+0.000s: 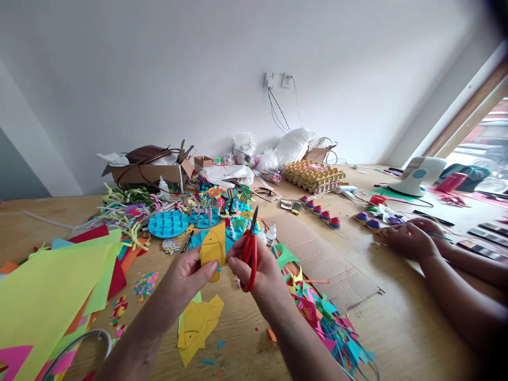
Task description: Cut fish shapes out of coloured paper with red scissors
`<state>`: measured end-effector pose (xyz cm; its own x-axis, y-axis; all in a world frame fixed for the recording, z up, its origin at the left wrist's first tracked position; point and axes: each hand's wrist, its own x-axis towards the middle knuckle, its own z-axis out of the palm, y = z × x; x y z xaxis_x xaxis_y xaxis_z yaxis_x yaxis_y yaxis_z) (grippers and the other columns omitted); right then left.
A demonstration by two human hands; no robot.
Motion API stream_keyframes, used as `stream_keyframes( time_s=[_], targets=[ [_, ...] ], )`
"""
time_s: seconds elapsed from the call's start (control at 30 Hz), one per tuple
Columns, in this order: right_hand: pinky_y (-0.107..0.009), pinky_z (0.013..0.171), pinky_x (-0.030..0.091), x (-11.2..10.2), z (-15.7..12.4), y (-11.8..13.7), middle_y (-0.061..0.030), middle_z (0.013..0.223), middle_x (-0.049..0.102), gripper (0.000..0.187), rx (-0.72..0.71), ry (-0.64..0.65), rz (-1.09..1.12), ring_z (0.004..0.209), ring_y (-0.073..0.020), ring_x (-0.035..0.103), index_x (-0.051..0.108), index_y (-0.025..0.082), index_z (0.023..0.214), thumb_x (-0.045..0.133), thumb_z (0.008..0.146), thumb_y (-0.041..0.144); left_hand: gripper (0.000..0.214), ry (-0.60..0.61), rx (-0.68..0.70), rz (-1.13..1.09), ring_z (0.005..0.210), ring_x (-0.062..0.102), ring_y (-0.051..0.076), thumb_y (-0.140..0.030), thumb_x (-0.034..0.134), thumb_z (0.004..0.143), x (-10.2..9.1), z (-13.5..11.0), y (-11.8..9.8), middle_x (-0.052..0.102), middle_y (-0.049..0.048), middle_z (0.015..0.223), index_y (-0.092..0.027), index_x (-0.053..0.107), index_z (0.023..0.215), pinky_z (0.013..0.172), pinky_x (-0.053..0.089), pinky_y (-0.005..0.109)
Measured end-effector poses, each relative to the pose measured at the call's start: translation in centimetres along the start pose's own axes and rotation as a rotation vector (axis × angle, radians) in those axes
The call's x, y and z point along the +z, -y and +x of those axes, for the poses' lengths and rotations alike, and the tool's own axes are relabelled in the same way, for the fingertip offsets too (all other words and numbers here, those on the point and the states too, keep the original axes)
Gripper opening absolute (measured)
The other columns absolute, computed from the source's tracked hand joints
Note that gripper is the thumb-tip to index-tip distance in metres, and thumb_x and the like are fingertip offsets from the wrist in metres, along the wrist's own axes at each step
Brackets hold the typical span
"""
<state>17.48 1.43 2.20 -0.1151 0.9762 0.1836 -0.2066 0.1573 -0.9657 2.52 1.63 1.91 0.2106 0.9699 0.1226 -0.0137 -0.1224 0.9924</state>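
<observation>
In the middle of the head view, my left hand (190, 275) pinches a piece of yellow paper (213, 244) with a fish outline drawn on it. My right hand (260, 270) has red-handled scissors (253, 251), blades pointing up, while its thumb and finger touch the paper's right edge. More yellow paper pieces (200, 324) with drawn lines lie on the table below my hands. Just beyond are blue egg-tray bases (169, 224) with small paper decorations, a black marker (188, 242) and small white glue bottles (271, 234).
Coloured sheets (59, 280) spread at left; paper scraps (317, 312) lie at right beside flat cardboard (321, 259). Another person's hands (413, 238) work at right near painted egg-carton strips (323, 214). Stacked egg trays (313, 176) and a box (146, 174) stand by the wall.
</observation>
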Motion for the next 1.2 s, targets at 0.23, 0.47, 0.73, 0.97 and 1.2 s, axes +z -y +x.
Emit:
stream_keyframes(
  time_s=[0.23,0.47,0.73,0.97,1.2],
  targets=[
    [-0.020,0.046,0.033,0.4,0.2,0.2,0.0042,0.064,0.052,0.020,-0.020,0.007,-0.028,0.051,-0.0088,0.043,0.049,0.019,0.076,0.065,0.065,0.025,0.023,0.041,0.007,-0.019,0.083,0.062,0.022,-0.024,0.062,0.075,0.2,-0.3,-0.5,0.072,0.0012,0.088,-0.024,0.071,0.095,0.076,0.047,0.028],
    [-0.023,0.048,0.028,0.4,-1.9,-1.5,0.0033,0.054,0.043,0.028,-0.077,0.017,-0.322,0.052,-0.0106,0.039,0.043,0.019,0.061,0.047,0.083,0.036,0.011,-0.127,0.023,-0.308,0.072,0.059,0.014,-0.023,0.064,0.074,0.7,-0.7,-0.9,0.070,-0.0030,0.076,-0.024,0.070,0.082,0.070,0.045,0.021],
    [-0.024,0.046,0.022,1.2,-3.3,-4.1,0.0048,0.050,0.034,0.029,-0.047,0.156,-0.339,0.048,-0.0100,0.032,0.035,0.020,0.058,0.038,0.085,0.033,0.004,-0.260,0.025,-0.503,0.065,0.055,0.011,-0.020,0.068,0.068,2.0,-0.9,-1.1,0.065,-0.0037,0.068,-0.020,0.068,0.072,0.067,0.046,0.021],
    [-0.024,0.045,0.020,1.3,-3.4,-3.6,0.0051,0.049,0.032,0.031,-0.039,0.160,-0.299,0.046,-0.0094,0.030,0.034,0.020,0.057,0.039,0.083,0.035,0.005,-0.239,0.000,-0.547,0.068,0.057,0.010,-0.021,0.068,0.070,2.3,-0.7,-0.4,0.068,-0.0039,0.071,-0.021,0.069,0.076,0.068,0.046,0.019],
    [-0.023,0.045,0.021,0.9,-3.5,-4.6,0.0055,0.049,0.031,0.032,-0.024,0.154,-0.261,0.046,-0.0089,0.030,0.035,0.020,0.057,0.042,0.084,0.036,0.003,-0.253,0.007,-0.528,0.067,0.059,0.011,-0.022,0.070,0.069,2.6,-0.7,-0.1,0.068,-0.0034,0.068,-0.020,0.069,0.071,0.068,0.047,0.019]
  ],
)
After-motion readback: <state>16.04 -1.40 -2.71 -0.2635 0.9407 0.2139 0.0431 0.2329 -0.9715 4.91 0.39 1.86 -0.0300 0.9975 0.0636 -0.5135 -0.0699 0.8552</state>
